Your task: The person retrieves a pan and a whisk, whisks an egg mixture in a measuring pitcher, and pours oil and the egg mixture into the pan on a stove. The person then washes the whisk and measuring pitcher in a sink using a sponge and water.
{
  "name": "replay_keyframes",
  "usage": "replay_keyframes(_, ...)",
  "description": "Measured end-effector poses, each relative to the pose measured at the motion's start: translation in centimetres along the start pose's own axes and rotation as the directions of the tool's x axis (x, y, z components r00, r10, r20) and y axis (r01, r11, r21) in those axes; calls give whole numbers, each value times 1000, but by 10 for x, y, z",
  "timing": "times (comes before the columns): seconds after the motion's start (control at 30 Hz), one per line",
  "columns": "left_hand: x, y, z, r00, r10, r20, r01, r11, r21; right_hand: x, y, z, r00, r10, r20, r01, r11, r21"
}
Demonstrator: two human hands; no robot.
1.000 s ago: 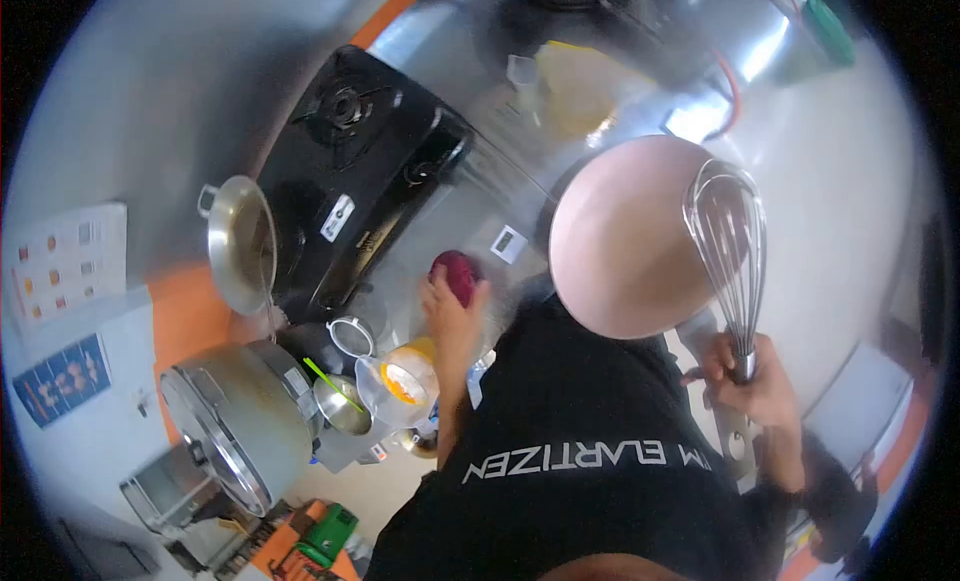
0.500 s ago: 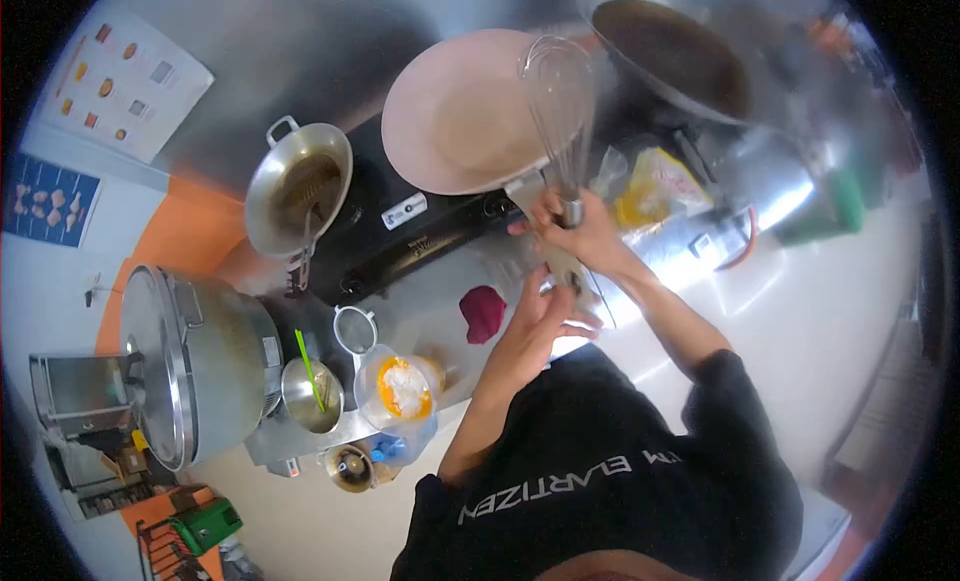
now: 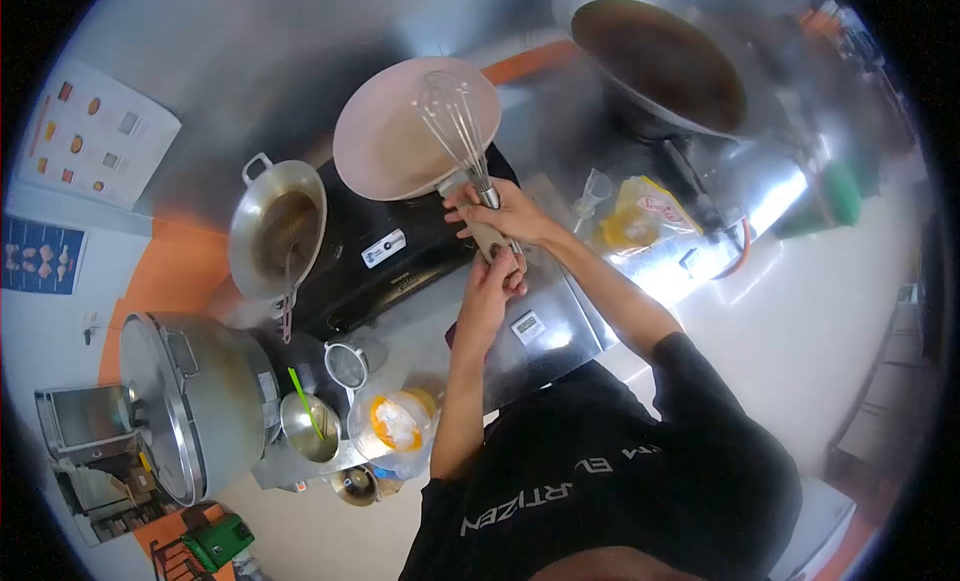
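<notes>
My right hand (image 3: 505, 213) is closed around the metal handle of a balloon whisk (image 3: 455, 121), its wires pointing up over the pan. The same hand lies on the beige handle (image 3: 487, 239) of a pale pink frying pan (image 3: 365, 131). My left hand (image 3: 488, 293) is closed on the lower end of that handle. The pan is over a black gas stove (image 3: 350, 291), and its inside looks bare. A dark red cloth (image 3: 451, 335) is mostly hidden behind my left forearm.
A wok of dark liquid (image 3: 660, 71) stands at upper right, near a yellow plastic bag (image 3: 645, 216). Left are a smaller metal pan (image 3: 245, 221), a big lidded pot (image 3: 220, 391), a steel bowl (image 3: 300, 431), a strainer (image 3: 346, 365) and a small timer (image 3: 528, 327).
My left hand has closed on the pan handle; its fingers were spread. Pan, whisk and both hands sit further left in view, which has also shifted. The timer has come into sight.
</notes>
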State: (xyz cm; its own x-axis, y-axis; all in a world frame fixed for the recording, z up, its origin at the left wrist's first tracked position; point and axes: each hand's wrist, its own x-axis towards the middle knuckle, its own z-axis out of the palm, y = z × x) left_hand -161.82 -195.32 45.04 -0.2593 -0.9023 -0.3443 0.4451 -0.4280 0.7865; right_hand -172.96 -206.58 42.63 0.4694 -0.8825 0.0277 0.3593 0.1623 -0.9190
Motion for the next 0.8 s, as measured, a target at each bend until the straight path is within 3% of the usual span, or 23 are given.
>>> replay_keyframes(0.1, 1, 6, 6, 997, 4, -82, -3, 1000, 14, -18, -18, -13, 991, -113, -75, 57, 849, -526)
replay_keyframes(0.2, 6, -5, -3, 993, 76, -95, -67, 993, 97, -72, -22, -30, 958, -158, -239, 9, 850, -527)
replay_keyframes(0.23, 8, -8, -5, 991, 82, -107, -69, 991, 115, -96, -21, -39, 953, -150, -264, -41, 797, -603)
replay_keyframes(0.33, 19, -35, -31, 973, 48, -224, -100, 969, -227, -172, -6, -62, 911, 88, -404, -359, 654, -666)
replay_keyframes(0.37, 26, -54, -51, 938, 210, -275, -118, 941, 317, -196, 2, -68, 868, 204, -453, -479, 590, -650)
replay_keyframes(0.4, 37, -77, -75, 903, 369, -221, -72, 635, 769, -216, 7, -71, 812, 311, -494, -580, 522, -625)
replay_keyframes(0.43, 42, -83, -78, 886, 440, -145, -17, 343, 939, -234, 13, -76, 742, 409, -531, -671, 444, -594)
replay_keyframes(0.47, 47, -88, -81, 860, 506, -68, 69, 16, 997, -250, 27, -85, 798, 300, -523, -601, 455, -657)
replay_keyframes(0.53, 56, -81, -65, 826, 563, -12, 176, -238, 955, -277, 57, -98, 873, 67, -483, -459, 450, -766)
replay_keyframes(0.63, 86, -81, -68, 874, 485, 38, 99, -253, 963, -279, 57, -104, 865, 82, -494, -478, 429, -766)
replay_keyframes(0.67, 100, -98, -88, 827, 556, 86, 74, -259, 963, -278, 66, -106, 849, 5, -528, -480, 425, -768)
replay_keyframes(0.77, 103, -84, -69, 877, 480, 0, 204, -373, 905, -275, 85, -123, 907, -122, -403, -343, 341, -875)
replay_keyframes(0.8, 103, -85, -70, 882, 429, -196, 211, 13, 977, -274, 94, -124, 900, -159, -405, -339, 328, -882)
